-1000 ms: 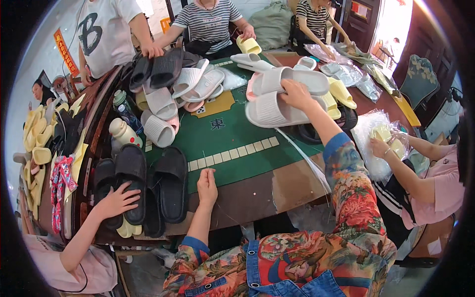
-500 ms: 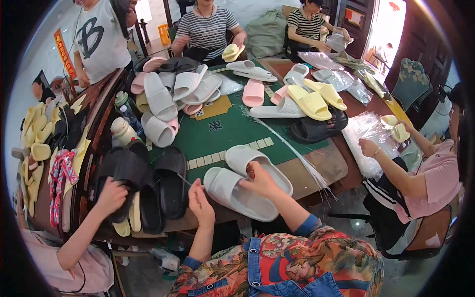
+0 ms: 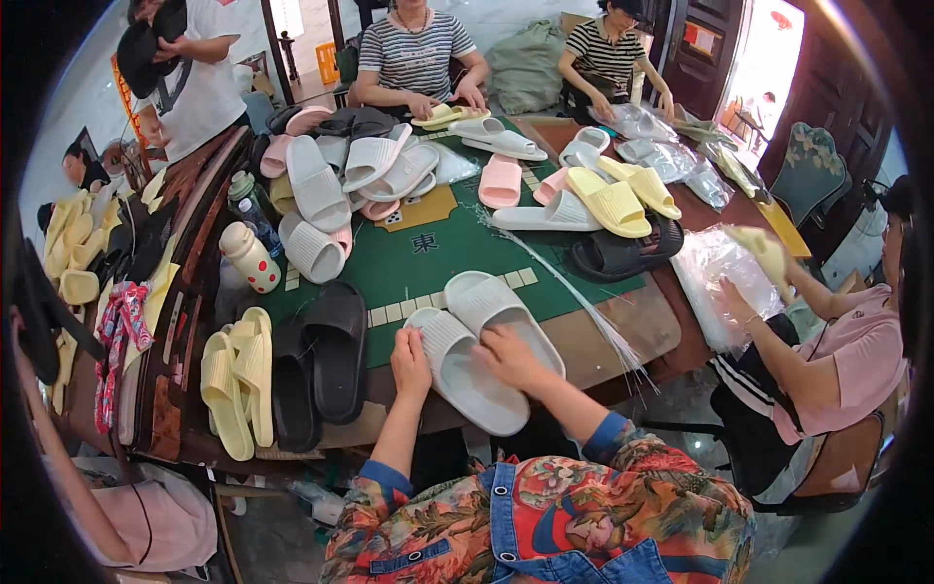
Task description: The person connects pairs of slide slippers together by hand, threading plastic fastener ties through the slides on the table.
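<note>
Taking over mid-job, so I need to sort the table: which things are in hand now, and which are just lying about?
In hand:
left hand and right hand on the pair of white slippers.

Lying about:
black slippers
yellow slippers
spotted bottle
pink slipper
plastic bags

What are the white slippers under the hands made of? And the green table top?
The white slippers look like soft moulded foam or rubber: matte, thick-soled, ribbed on top, all one piece. The left hand and right hand rest on them. The green table top seems to be felt or cloth: flat, dull, no shine.
</note>
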Available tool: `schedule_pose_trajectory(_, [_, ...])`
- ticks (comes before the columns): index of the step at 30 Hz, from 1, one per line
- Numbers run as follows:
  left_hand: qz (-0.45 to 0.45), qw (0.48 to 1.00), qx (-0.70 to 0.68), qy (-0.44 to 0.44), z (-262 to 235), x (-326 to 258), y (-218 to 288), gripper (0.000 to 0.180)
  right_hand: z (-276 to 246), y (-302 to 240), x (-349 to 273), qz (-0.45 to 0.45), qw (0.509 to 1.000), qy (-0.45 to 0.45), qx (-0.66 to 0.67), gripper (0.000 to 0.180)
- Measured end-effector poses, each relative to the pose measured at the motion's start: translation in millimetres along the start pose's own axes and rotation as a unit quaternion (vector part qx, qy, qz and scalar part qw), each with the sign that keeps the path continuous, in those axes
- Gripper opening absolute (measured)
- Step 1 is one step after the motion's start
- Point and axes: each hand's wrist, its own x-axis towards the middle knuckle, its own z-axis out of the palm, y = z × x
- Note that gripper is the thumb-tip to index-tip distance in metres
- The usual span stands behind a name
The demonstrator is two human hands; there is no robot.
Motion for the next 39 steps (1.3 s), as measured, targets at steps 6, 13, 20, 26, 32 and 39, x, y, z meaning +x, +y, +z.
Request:
schedule_pose_trajectory(6, [-0.004,0.994,-0.034,-0.102,-21,37,-10,0.024,12,-12,7,0.087,0.99,0.03,0.104,0.023])
schedule_pose_trajectory(13, [-0.111,0.989,-0.101,0.017,-45,-1,69,0.016,-30,-37,-15,0.062,0.978,0.076,0.183,0.03])
schedule_pose_trajectory(20, [0.028,0.979,-0.039,-0.199,-12,-61,99,0.015,-14,-68,-5,0.082,0.882,0.1,0.453,0.022])
schedule_pose_trajectory(26, [0.01,0.973,-0.059,-0.225,-39,-69,88,0.011,-90,-30,1,0.193,0.622,0.193,0.734,0.019])
schedule_pose_trajectory(32, [-0.109,0.975,-0.048,-0.19,-78,-83,54,0.011,-133,-14,-24,0.225,0.73,0.25,0.595,0.017])
schedule_pose_trajectory(39, [-0.182,0.974,-0.117,-0.062,-97,-70,42,0.009,-125,-8,-31,0.241,0.83,0.258,0.431,0.018])
